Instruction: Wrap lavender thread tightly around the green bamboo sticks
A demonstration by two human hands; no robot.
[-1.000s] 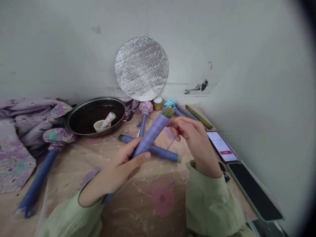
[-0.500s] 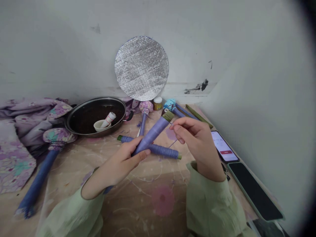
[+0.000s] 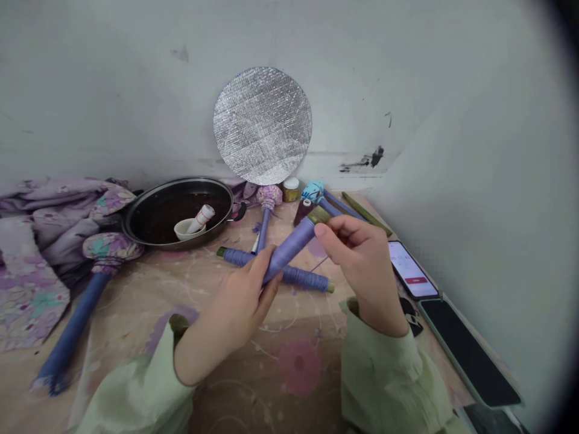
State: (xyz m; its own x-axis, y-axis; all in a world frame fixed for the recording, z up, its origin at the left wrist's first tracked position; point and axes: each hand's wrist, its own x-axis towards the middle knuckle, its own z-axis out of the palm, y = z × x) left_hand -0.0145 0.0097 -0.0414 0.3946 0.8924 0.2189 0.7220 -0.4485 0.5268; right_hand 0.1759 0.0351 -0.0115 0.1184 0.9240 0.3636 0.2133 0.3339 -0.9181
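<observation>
A thick green stick wrapped in smooth purple thread (image 3: 292, 246) slants up to the right, its bare green end at the top. My left hand (image 3: 233, 304) is closed round its lower part. At the upper end my right hand (image 3: 362, 262) is closed in a pinch, thumb and fingertips against the green end and the edge of the wrapping. A strand of purple thread (image 3: 319, 264) runs up toward the right hand; its end in the fingers is hidden. Behind lies a second green stick wound with looser purple thread (image 3: 307, 279), flat on the table and partly covered by the left hand.
A black pan (image 3: 154, 211) holds a small white bowl (image 3: 182, 230) with a white roll. Fabric-headed, purple-wrapped sticks lie at left (image 3: 76, 325) and behind. Floral cloth (image 3: 27, 271) lies far left; two phones (image 3: 470, 352) right. A round silver panel (image 3: 263, 123) stands against the wall.
My left hand has moved right and turned over more of the wrapped stick, which shifted right. My right fingers, earlier just off the stick with the thread, now touch its upper end.
</observation>
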